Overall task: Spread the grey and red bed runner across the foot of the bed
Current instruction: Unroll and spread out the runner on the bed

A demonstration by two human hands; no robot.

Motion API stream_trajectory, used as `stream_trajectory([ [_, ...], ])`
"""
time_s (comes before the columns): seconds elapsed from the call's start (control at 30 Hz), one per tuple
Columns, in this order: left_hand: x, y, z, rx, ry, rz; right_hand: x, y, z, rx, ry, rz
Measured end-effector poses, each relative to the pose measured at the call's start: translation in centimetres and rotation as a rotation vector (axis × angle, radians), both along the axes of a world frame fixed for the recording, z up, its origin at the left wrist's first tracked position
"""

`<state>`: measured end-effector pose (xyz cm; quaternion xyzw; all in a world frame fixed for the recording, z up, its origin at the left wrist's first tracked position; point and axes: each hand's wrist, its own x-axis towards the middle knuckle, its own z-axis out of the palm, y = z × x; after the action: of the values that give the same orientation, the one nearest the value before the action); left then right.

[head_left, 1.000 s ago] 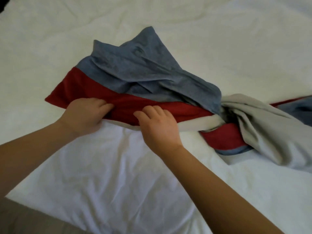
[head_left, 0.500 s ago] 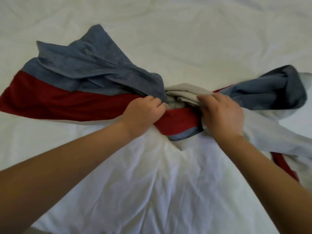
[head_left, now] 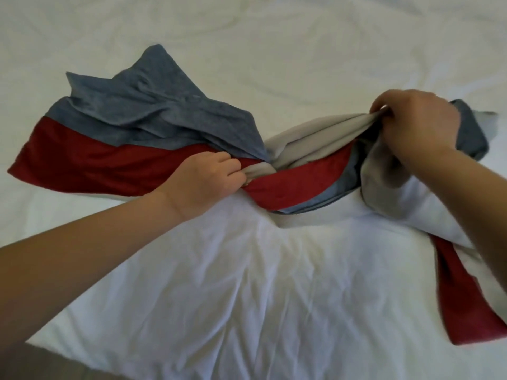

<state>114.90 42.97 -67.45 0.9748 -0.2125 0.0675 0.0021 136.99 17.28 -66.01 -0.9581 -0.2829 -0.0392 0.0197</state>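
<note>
The grey and red bed runner point(head_left: 115, 149) lies rumpled across the white bed point(head_left: 247, 283). Its left part is partly flat, red band nearest me and blue-grey band behind. In the middle it is twisted, with its pale grey underside showing. My left hand point(head_left: 203, 185) pinches the runner at the twist. My right hand point(head_left: 417, 119) grips a bunched pale grey fold, lifted a little above the bed at the right. A red end of the runner point(head_left: 463, 303) trails down over the bed's edge at lower right.
The white cover is creased all over and stretches far behind the runner. The bed's near edge runs along the lower left, with a strip of brown floor point(head_left: 41, 363) beyond it.
My right hand has moved right and up, drawing the pale grey fold out of the twist. My left hand stays gripping at the twist. The view has shifted slightly.
</note>
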Motion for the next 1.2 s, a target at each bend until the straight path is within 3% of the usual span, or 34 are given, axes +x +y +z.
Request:
stream_trajectory([
  [0.13,-0.5,-0.6,-0.2,-0.038,0.083,0.094,-2.9,2.1,-0.1,-0.03,0.01,0.067],
  [0.23,-0.3,-1.3,-0.1,-0.076,0.114,0.158,-7.4,4.3,0.6,0.084,0.05,0.328],
  [0.33,0.6,-1.4,0.2,-0.08,0.12,0.128,-11.7,5.9,-0.4,0.008,0.211,0.594],
  [0.53,2.2,-1.1,1.1,-0.088,0.15,0.196,-13.1,5.9,-1.7,-0.003,0.249,0.45],
  [0.73,3.7,0.3,3.2,-0.125,0.065,0.276,-15.0,1.2,0.4,0.134,0.199,0.514],
  [0.87,3.4,4.4,4.7,-0.082,0.028,0.413,-17.8,-5.1,-0.4,0.122,0.156,0.578],
  [1.03,2.2,4.4,3.8,-0.041,0.113,0.5,-20.2,-7.9,-1.6,0.109,0.152,0.611],
  [1.2,0.9,0.3,3.2,-0.122,-0.008,0.253,-19.9,-3.9,-0.9,0.178,0.208,0.588],
])
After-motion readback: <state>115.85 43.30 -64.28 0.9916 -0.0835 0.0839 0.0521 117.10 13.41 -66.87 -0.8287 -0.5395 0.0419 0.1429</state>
